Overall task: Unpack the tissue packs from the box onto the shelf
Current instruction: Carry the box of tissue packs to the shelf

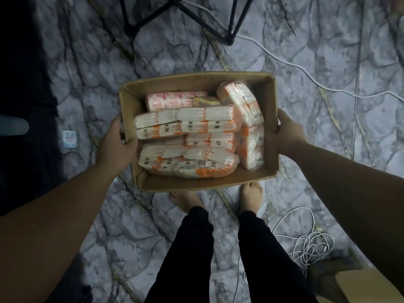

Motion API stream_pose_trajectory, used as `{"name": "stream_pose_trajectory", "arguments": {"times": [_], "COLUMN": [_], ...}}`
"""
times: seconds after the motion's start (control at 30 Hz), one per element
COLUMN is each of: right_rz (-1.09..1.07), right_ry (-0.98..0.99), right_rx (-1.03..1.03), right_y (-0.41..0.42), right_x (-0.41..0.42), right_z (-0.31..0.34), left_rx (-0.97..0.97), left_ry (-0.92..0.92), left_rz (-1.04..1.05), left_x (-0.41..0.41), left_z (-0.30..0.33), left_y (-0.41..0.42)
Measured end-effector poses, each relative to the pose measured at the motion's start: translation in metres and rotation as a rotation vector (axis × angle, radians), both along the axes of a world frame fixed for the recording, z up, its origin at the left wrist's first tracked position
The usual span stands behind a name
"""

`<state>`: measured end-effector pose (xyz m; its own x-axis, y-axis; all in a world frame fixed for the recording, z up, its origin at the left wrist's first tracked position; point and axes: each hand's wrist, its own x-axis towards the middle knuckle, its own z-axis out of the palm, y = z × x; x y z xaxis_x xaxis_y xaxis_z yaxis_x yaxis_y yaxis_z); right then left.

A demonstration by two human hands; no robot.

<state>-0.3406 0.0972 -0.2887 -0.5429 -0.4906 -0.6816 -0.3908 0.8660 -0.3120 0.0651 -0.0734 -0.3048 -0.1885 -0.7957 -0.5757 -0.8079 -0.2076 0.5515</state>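
- Seen from above, a person stands barefoot in dark trousers (220,259) on a grey marble-patterned floor (328,132), both bare arms reaching forward.
- A tangled white cable (306,241) lies on the floor, nearer than the box and to its right.
- An open cardboard box (196,84) is held above the feet; its near wall hides part of the toes.
- The left hand (115,143) clasps the box's left wall, thumb hooked over the rim and lying inside.
- The right hand (288,132) grips the box's right wall, fingers wrapped round the outside.
- All the tissue packs (185,125) in view are inside the box: white and orange plastic-wrapped bundles fill most of it in rows.
- One bundle leans tilted against the box's right wall, resting on the others.
- Pink packs (170,100) sit in a row at the box's far end, with a small yellowish item beside them; what it is cannot be told.
- A small pale blue packet (70,139) lies on the floor, left of the box.
- Beyond the box, black metal legs (175,9) of some furniture stand on the floor, and a white cord (295,68) runs past to the box's far right.
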Motion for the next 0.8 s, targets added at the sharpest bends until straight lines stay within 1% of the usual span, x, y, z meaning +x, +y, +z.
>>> {"name": "stream_pose_trajectory", "arguments": {"times": [0.13,0.23,0.3,0.4,0.57,0.7,0.8], "right_rz": [0.012,0.017,0.056,0.144,0.330,0.495,0.621], "right_ry": [0.008,0.018,0.041,0.071,0.086,0.089,0.103], "right_rx": [-0.016,-0.011,-0.013,-0.014,-0.001,-0.014,-0.050], "right_y": [0.006,0.013,0.016,0.018,0.020,0.014,0.006], "right_x": [0.002,0.005,0.008,0.009,0.015,0.032,0.052], "right_z": [0.006,0.015,0.025,0.045,0.073,0.089,0.098], "left_rx": [-0.008,-0.007,0.002,-0.004,-0.004,-0.049,-0.093], "left_ry": [0.045,0.037,0.058,0.025,0.045,0.085,0.066], "left_rz": [0.032,0.087,0.120,0.178,0.285,0.438,0.568], "left_x": [0.000,0.005,0.012,0.025,0.050,0.068,0.086], "left_z": [0.009,0.019,0.027,0.040,0.067,0.092,0.101], "left_y": [0.012,0.029,0.045,0.071,0.126,0.181,0.225]}}
